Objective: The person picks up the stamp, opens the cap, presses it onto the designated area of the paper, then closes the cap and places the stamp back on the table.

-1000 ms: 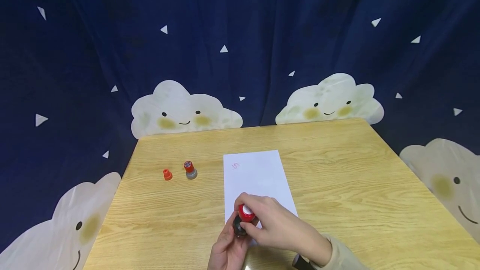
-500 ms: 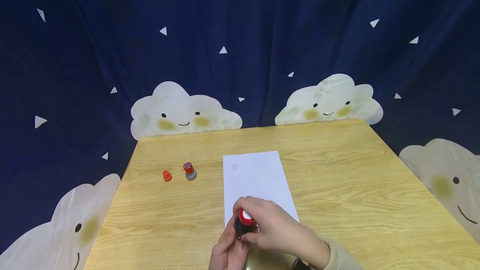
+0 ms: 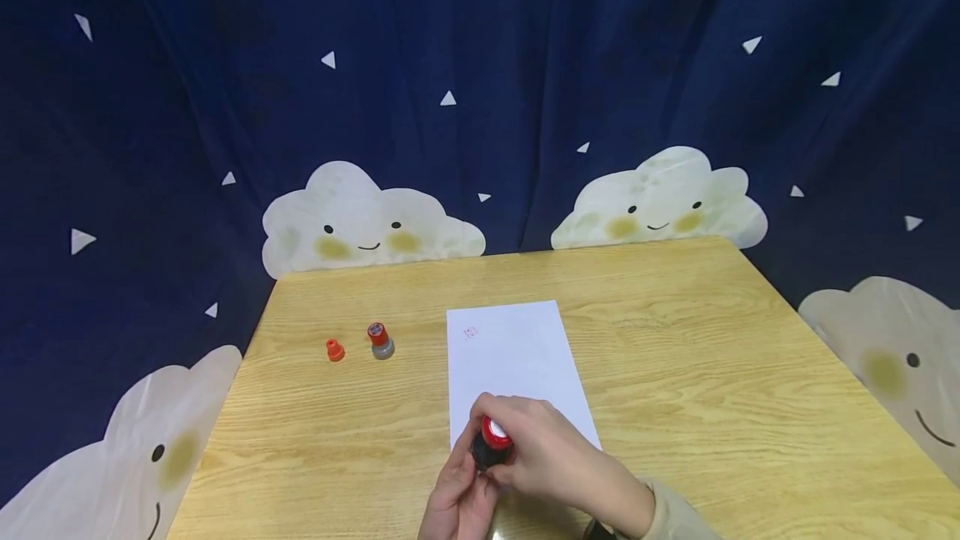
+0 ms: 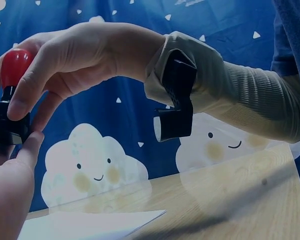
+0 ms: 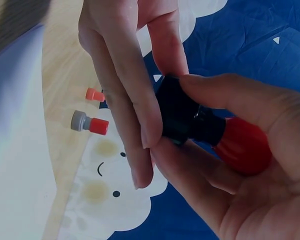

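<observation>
Both hands hold a stamp with a round red knob [image 4: 17, 67] and a black base over the near end of a white sheet of paper [image 3: 510, 365]. My right hand [image 3: 547, 457] grips it from above, the knob within the palm, with thumb and fingers reaching down to the base. From below, my left hand [image 3: 459, 502] pinches the black base [image 4: 10, 127] between thumb and fingers. In the right wrist view, two left fingers [image 5: 125, 85] lie stretched along the base, hiding its underside. A small red print [image 3: 470, 332] marks the paper's far left corner.
On the wooden table [image 3: 322, 440] to the left stand a small orange-red stamp [image 3: 334, 350] and a red-and-grey stamp [image 3: 380, 342]. A black object [image 3: 598, 530] shows partly under the right forearm. A dark blue cloud-patterned curtain [image 3: 510, 132] hangs behind.
The right thumb has shifted down along the black base, and more of the base shows between the hands. Both hands stay at nearly the same spot. The stamps on the table have not moved.
</observation>
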Demonstrator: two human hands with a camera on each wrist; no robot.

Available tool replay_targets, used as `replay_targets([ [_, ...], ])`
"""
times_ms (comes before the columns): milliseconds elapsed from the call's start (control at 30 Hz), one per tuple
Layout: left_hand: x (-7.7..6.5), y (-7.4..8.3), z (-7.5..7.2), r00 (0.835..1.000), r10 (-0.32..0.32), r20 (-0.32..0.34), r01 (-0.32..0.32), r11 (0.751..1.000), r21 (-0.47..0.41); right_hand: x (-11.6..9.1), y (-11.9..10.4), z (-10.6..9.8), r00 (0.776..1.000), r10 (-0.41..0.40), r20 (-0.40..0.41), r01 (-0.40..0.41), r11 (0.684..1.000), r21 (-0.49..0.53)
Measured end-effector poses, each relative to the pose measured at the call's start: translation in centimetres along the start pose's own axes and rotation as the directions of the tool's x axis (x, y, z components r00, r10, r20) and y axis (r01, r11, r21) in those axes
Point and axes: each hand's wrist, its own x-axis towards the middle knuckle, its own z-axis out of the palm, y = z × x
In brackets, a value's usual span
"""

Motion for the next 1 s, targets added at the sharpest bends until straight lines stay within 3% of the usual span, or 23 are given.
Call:
replay_targets([
  [267,-0.24,-0.17,0.22,0.999,-0.004,-0.044,0.005,1.000,0.010,-0.13,-0.18,-0.27,0.999,0.034,0.002,-0.034,0.998,0.047],
  [500,-0.27,-0.18,0.25,0.999,0.014,-0.045,-0.014,1.000,-0.001,-0.09,-0.14,-0.52,0.999,0.033,0.013,-0.034,0.994,0.101],
  [1000,0.00,-0.21,0.24,1.000,0.012,-0.015,-0.012,1.000,-0.029,-0.11,0.05,0.00,0.999,0.046,-0.020,-0.045,0.997,0.055],
])
